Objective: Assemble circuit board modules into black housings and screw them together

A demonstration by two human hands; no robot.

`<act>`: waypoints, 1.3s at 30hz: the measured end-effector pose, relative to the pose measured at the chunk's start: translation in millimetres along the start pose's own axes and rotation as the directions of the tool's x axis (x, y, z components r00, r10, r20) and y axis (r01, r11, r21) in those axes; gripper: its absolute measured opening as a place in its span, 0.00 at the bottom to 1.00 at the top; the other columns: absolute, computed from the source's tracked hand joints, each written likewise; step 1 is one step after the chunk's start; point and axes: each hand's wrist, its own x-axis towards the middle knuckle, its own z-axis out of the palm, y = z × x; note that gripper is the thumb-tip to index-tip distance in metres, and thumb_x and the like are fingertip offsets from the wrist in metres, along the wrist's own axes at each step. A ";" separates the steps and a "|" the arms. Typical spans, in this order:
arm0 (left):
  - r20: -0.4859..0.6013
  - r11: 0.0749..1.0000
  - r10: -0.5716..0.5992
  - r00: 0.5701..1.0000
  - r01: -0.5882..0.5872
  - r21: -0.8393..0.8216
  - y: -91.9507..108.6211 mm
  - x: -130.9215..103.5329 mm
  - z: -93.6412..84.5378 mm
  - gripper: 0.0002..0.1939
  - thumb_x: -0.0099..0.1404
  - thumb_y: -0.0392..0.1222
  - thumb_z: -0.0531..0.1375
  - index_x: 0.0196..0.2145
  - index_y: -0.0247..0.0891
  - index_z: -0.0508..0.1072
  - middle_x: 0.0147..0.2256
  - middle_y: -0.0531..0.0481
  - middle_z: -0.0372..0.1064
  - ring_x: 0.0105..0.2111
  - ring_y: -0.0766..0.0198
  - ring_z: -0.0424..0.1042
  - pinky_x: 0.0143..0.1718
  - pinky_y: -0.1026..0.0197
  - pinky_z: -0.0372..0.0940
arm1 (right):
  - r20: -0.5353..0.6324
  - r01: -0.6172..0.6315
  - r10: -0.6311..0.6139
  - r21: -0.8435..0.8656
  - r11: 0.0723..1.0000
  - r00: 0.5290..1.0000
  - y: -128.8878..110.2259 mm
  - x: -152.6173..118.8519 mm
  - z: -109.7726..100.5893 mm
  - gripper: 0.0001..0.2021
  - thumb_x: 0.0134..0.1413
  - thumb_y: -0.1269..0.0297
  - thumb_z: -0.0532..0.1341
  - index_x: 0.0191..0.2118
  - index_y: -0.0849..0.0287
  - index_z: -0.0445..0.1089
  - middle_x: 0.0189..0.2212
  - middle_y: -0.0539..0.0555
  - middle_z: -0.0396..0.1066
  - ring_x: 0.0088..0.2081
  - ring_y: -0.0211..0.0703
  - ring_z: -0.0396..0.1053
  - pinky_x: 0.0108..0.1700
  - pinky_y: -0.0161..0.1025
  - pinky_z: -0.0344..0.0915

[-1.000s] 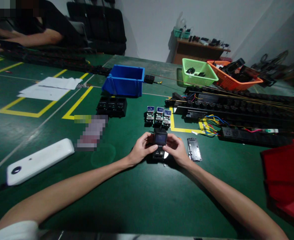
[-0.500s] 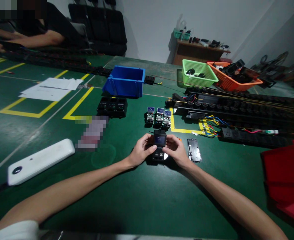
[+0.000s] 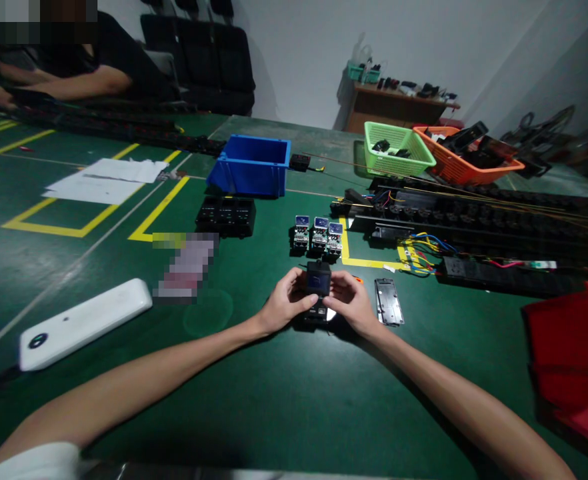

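Between my two hands is a small black device with a dark square screen and a port panel lower down. My left hand is closed on its left side, thumb at the front below the screen. From the right, my right hand grips it too, its thumb near the ports and its fingers curled behind. Just beyond stand three small circuit boards with little screens, among them the left board. A black rectangular cover plate lies right of my right hand. Something orange is partly hidden behind that hand.
Left are a white elongated device, a black module block, papers and a blue bin. Black strips with wires, a green basket, an orange basket and a red bin are right. Another person sits far left.
The device's screen part has tipped slightly between my hands, and less of the port panel shows below it. Both hands keep their hold. The whole view has shifted a little.
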 end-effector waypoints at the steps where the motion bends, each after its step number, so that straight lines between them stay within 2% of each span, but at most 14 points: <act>1: 0.000 1.000 -0.004 1.000 0.004 0.001 0.3 -0.1 0.1 0.20 0.57 0.47 0.65 0.41 0.36 0.62 0.39 0.49 0.67 0.42 0.60 0.68 0.45 0.59 0.62 | 0.002 -0.006 0.006 0.014 1.000 1.000 0.6 -0.1 -0.1 0.21 0.42 0.61 0.72 0.43 0.55 0.67 0.35 0.50 0.71 0.35 0.38 0.70 0.39 0.37 0.69; 10: 0.006 1.000 0.005 1.000 -0.005 -0.014 3.5 -1.0 0.1 0.19 0.57 0.46 0.64 0.41 0.37 0.61 0.39 0.50 0.66 0.41 0.62 0.67 0.44 0.61 0.62 | 0.008 -0.026 0.026 0.064 0.998 1.000 -1.3 -0.3 0.5 0.22 0.40 0.63 0.73 0.43 0.54 0.68 0.35 0.50 0.72 0.35 0.38 0.70 0.40 0.37 0.68; 18: -0.006 1.000 -0.013 1.000 0.013 -0.002 -1.4 -1.2 -0.2 0.21 0.55 0.45 0.67 0.40 0.37 0.61 0.39 0.50 0.66 0.41 0.62 0.68 0.43 0.61 0.63 | 0.027 -0.013 0.011 0.055 0.998 1.000 1.7 -1.0 0.9 0.22 0.41 0.64 0.73 0.43 0.55 0.68 0.35 0.50 0.72 0.36 0.40 0.70 0.39 0.38 0.68; 30: 0.005 1.000 0.001 1.000 -0.001 -0.001 1.2 -1.3 0.5 0.20 0.56 0.45 0.66 0.41 0.37 0.61 0.38 0.51 0.65 0.41 0.63 0.67 0.43 0.62 0.63 | 0.016 -0.021 0.020 0.041 0.999 1.000 2.6 -1.2 0.4 0.23 0.39 0.63 0.74 0.43 0.55 0.68 0.35 0.50 0.71 0.36 0.40 0.70 0.39 0.38 0.67; 39: 0.024 1.000 0.028 0.999 -0.028 -0.008 -2.5 -1.3 -0.1 0.22 0.56 0.45 0.66 0.43 0.37 0.60 0.43 0.48 0.66 0.43 0.61 0.68 0.45 0.60 0.63 | 0.026 -0.022 0.021 0.015 1.000 0.999 3.4 -2.2 0.3 0.24 0.38 0.63 0.74 0.44 0.54 0.68 0.34 0.50 0.70 0.36 0.40 0.70 0.38 0.38 0.67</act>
